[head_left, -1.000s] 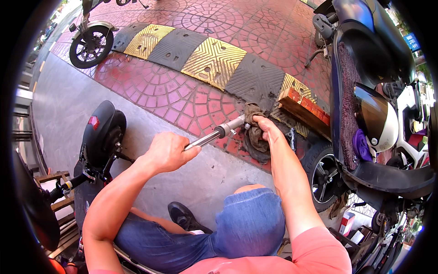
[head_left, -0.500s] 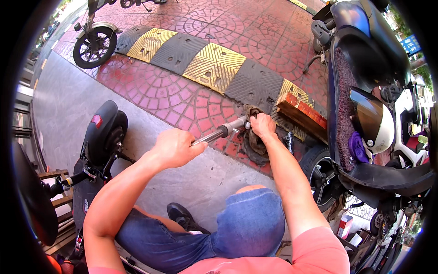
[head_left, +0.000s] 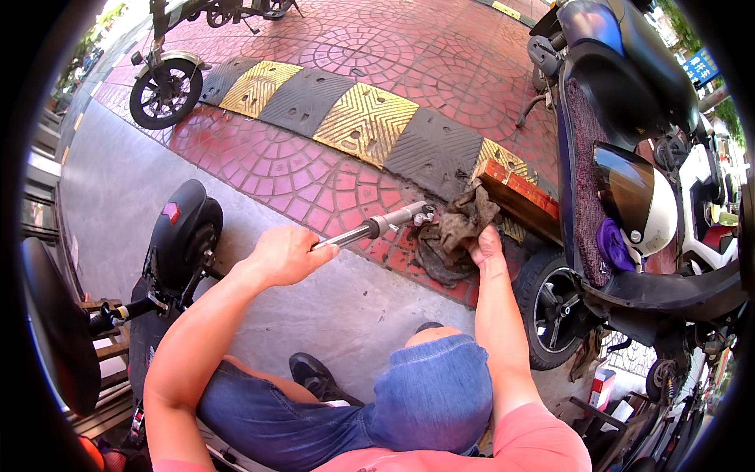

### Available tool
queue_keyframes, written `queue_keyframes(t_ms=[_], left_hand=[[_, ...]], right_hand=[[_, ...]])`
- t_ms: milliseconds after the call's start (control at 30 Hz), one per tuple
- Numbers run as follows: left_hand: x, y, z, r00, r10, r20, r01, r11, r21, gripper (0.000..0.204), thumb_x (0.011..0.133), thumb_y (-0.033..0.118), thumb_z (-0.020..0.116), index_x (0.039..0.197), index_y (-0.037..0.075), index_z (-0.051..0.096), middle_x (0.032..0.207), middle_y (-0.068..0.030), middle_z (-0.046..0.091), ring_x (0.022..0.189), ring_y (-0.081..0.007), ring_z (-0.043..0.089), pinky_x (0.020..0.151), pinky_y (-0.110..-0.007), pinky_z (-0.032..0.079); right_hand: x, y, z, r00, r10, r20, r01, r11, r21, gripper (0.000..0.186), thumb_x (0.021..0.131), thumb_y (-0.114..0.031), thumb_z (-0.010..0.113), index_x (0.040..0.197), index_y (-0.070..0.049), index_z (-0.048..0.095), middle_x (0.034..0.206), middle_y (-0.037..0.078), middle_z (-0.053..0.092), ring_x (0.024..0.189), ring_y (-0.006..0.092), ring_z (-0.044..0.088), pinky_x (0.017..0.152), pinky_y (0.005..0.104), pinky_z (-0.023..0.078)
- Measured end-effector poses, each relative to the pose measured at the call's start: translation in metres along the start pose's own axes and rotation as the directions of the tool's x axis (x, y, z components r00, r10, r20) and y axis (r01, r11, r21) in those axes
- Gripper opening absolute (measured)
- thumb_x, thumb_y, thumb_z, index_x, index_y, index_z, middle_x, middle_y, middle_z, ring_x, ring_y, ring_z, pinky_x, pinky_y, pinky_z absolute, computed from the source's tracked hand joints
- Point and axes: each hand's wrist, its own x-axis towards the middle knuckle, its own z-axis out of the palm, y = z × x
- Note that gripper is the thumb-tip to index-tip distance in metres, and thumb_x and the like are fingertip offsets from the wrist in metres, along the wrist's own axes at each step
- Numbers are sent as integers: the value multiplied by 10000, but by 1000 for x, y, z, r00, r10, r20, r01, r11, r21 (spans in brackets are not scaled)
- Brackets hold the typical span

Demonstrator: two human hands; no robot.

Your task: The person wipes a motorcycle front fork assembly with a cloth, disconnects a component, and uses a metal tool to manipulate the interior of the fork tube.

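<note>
My left hand [head_left: 285, 256] is closed around one end of a metal shaft [head_left: 370, 230], which looks like a shock absorber or fork leg. Its bright rod widens into a grey tube, with a bracket-like end pointing away to the right. In my right hand [head_left: 486, 246] a crumpled, dirty brown rag [head_left: 469, 216] is gripped, hanging just right of the shaft's far end. Dark cloth [head_left: 442, 266] lies bunched on the paving below; whether it is part of the same rag I cannot tell.
A red wooden block [head_left: 519, 193] lies beside a yellow-and-black ramp [head_left: 370, 122]. To the right stands a scooter [head_left: 574, 165] with a white helmet [head_left: 649, 208] on its footboard. A small scooter's rear wheel [head_left: 189, 236] is at left, a parked bike's wheel [head_left: 165, 90] far left.
My right hand has come off the shaft's far end and moved right and nearer with the rag, exposing the bracket-like end. My left hand, still holding the shaft, has shifted slightly left.
</note>
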Motion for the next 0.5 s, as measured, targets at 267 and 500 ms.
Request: queue_keyframes(t_ms=[267,500], left_hand=[[-4,-10,-23,995,19,-95,-18,1000,13,565,985,514,644,759,-3,671,644,-207,596,649,-429,608,647,-529,463],[6,-6,-35,997,-25,-75,26,1000,14,608,984,560,626,742,5,689,673,-218,641,708,-447,647,687,-547,490]], right_hand=[[31,7,56,983,-43,180,185,237,-954,412,853,-363,766,1018,13,728,873,209,712,935,304,733,849,430,543],[38,-2,94,961,18,274,275,-55,-960,344,851,-256,678,1105,-24,668,1107,289,720,1110,474,679,948,525,537]])
